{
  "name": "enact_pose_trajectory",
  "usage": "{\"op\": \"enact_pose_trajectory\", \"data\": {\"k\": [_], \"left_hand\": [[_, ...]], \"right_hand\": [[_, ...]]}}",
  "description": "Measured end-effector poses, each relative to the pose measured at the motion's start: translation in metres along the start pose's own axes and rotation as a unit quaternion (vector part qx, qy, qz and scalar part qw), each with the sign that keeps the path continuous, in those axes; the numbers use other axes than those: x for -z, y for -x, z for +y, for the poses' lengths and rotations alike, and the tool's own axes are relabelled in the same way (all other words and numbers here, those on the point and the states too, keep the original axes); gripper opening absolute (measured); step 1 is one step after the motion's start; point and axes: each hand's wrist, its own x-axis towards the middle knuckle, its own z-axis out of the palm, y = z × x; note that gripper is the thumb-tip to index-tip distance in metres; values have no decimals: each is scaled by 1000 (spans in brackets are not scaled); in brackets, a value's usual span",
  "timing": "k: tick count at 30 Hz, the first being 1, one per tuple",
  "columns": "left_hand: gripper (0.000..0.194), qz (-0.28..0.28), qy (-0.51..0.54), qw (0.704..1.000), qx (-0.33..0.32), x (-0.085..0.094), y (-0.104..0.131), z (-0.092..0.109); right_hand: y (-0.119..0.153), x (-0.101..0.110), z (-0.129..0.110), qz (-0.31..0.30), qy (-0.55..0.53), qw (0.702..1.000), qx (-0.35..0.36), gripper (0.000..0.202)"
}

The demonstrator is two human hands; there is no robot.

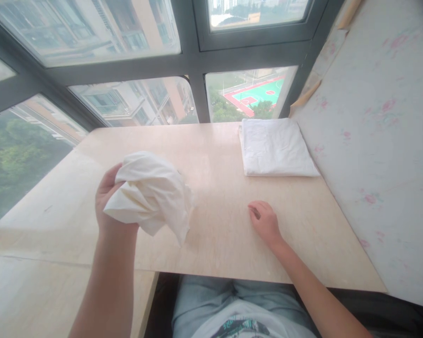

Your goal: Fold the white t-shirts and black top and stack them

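Note:
A crumpled white cloth [155, 192] hangs in loose folds from my left hand [107, 197], whose fingers are closed on its left side. Part of those fingers is hidden behind the fabric. Over the tabletop to the right, my right hand [264, 219] is loosely curled, with a small gap between thumb and fingers and nothing in it. Beyond the right hand, a neatly folded white cloth [277, 148] lies flat near the wall, apart from both hands.
The pale tabletop [211, 234] runs back to a grey-framed window [193, 61]. On the right rises a wall [384, 141] with floral paper, peeling at its far edge. A lower pale surface [28, 291] adjoins at the front left. My legs [204, 300] are below the front edge.

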Motion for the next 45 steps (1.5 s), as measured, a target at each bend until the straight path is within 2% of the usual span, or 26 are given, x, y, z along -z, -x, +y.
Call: {"op": "enact_pose_trajectory", "data": {"k": [3,5,6,8,10,11,13,15,16,17,18,20,21,22,23,24,26,28,30,31,33,35,36,38,41,45], "left_hand": [[32,-46,48,998,13,-13,13,-2],[32,-81,73,994,10,-22,20,2],[32,-91,85,992,8,-26,23,4],[33,-96,105,990,0,-32,27,8],[31,-74,114,991,-15,-35,33,5],[29,-53,108,993,-20,-34,37,0],[27,-3,52,999,1,-27,51,-18],[27,3,-63,995,71,-15,73,-41],[26,-29,-130,985,111,-8,85,-52],[27,-99,-190,966,145,-1,98,-61],[28,-195,-239,936,169,5,109,-67],[33,-412,-289,845,184,11,126,-69],[33,-498,-293,795,183,12,131,-66],[31,-559,-294,754,181,11,132,-61],[28,-591,-297,729,177,8,131,-56],[25,-596,-308,722,170,3,127,-51],[25,-549,-350,746,137,-10,117,-45],[25,-487,-375,786,65,-29,107,-46],[41,-483,-366,795,-31,-52,98,-51],[52,-511,-355,779,-81,-64,96,-54],[61,-597,-336,710,-164,-86,92,-62],[44,-658,-339,639,-209,-104,90,-69],[32,-670,-349,617,-221,-110,89,-73],[20,-658,-379,610,-229,-115,86,-78],[20,-610,-412,643,-211,-109,78,-82],[16,-571,-434,673,-180,-89,63,-73]], "right_hand": [[7,-11,-23,-43,-91,992,-80,26],[12,-21,-41,-82,-193,966,-152,32],[13,-26,-49,-97,-255,943,-192,37],[14,-34,-63,-130,-384,874,-269,46],[12,-35,-72,-170,-492,792,-318,54],[10,-32,-73,-184,-526,762,-329,56],[7,-24,-72,-182,-549,742,-339,55],[3,-11,-65,-146,-527,761,-349,52],[0,-4,-61,-125,-509,775,-354,51],[-3,4,-57,-105,-490,789,-356,50],[-7,12,-54,-88,-472,803,-354,50],[-15,28,-51,-73,-440,829,-337,48],[-20,36,-51,-79,-424,841,-325,47],[-24,44,-53,-94,-412,851,-312,46],[-28,51,-56,-115,-402,858,-299,45],[-31,57,-61,-139,-397,861,-287,44],[-35,66,-72,-190,-397,857,-267,42],[-36,72,-86,-236,-396,852,-247,43],[-35,76,-100,-297,-366,856,-211,42],[-34,78,-107,-331,-334,864,-181,40],[-32,85,-119,-390,-248,881,-103,32],[-31,93,-127,-414,-166,895,-34,27],[-30,99,-130,-412,-133,901,-16,26],[-29,110,-130,-396,-86,914,-10,26],[-30,125,-121,-350,-41,935,-28,26],[-38,134,-100,-237,49,969,-40,24]]}}
